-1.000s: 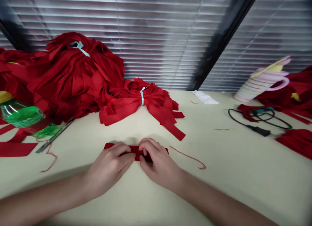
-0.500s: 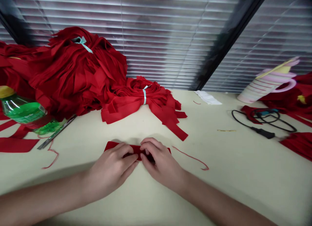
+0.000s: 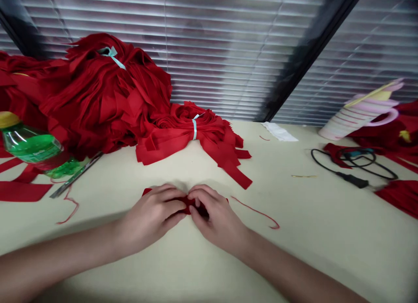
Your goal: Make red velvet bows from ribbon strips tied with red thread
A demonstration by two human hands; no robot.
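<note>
A strip of red fabric (image 3: 187,205) lies on the table, mostly covered by my two hands. My left hand (image 3: 160,211) grips its left part, with fingers bent and the thumb close to the middle. On the right part, my right hand (image 3: 210,211) pinches the fabric between curled fingers and thumb. The fingertips of both hands almost meet at the strip's centre. Just right of my right hand lies a loose red thread (image 3: 256,211).
Bundles of red strips (image 3: 196,131) tied with pale ribbon lie behind my hands, beside a larger red heap (image 3: 107,94). At left are a green bottle (image 3: 35,146) and a metal ruler-like strip (image 3: 76,176). Rightward are a black cable (image 3: 352,179) and a striped cup (image 3: 346,120).
My left hand's fingers have slid forward and right over the fabric, covering more of it. My right hand stays almost in place.
</note>
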